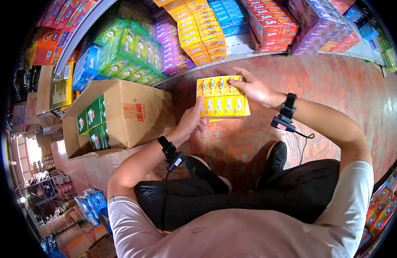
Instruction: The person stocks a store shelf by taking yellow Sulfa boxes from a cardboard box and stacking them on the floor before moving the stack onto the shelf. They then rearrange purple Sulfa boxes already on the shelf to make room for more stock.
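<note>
A pack of yellow Sulfa boxes [221, 104] is held between my two hands, above the floor and in front of my shoes. My left hand [192, 118] grips its left edge, thumb on the front and fingers partly behind. At the top right corner, my right hand [255, 89] holds the same pack with its thumb and fingers; some of those fingers are hidden. Beyond it, a stack of orange-yellow Sulfa boxes [201, 32] stands on the low shelf.
An open cardboard carton [147, 112] with green packs [93, 121] inside stands at my left. Along the shelf sit green packs [132, 49], purple boxes [169, 45], blue boxes [228, 18] and red boxes [271, 26]. My shoes [276, 157] rest on the worn red floor [336, 92].
</note>
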Demonstrator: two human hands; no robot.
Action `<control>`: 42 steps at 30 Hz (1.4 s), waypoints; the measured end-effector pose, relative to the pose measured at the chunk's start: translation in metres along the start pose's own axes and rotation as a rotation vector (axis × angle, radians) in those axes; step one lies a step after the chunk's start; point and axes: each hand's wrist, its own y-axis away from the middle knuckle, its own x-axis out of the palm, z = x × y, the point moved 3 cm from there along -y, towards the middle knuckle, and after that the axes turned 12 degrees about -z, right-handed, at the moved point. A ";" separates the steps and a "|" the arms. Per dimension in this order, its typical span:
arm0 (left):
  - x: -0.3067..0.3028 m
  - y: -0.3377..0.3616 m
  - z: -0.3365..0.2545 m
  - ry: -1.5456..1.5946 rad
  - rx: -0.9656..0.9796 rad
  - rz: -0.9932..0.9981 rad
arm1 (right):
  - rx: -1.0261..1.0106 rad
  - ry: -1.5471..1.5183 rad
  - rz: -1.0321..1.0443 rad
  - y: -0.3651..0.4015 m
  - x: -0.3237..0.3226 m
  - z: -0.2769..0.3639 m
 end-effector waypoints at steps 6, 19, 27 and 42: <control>0.009 -0.009 0.002 0.109 0.086 -0.009 | 0.150 0.170 -0.179 0.005 0.001 -0.041; 0.047 -0.018 0.009 0.844 -0.031 0.377 | 0.565 -0.351 -0.042 0.041 0.023 -0.007; 0.044 -0.055 0.041 0.822 -0.178 0.442 | 0.602 -0.537 0.165 0.000 0.001 -0.110; 0.067 -0.075 0.040 0.933 -0.191 0.399 | 0.615 -0.799 0.220 -0.006 0.027 -0.093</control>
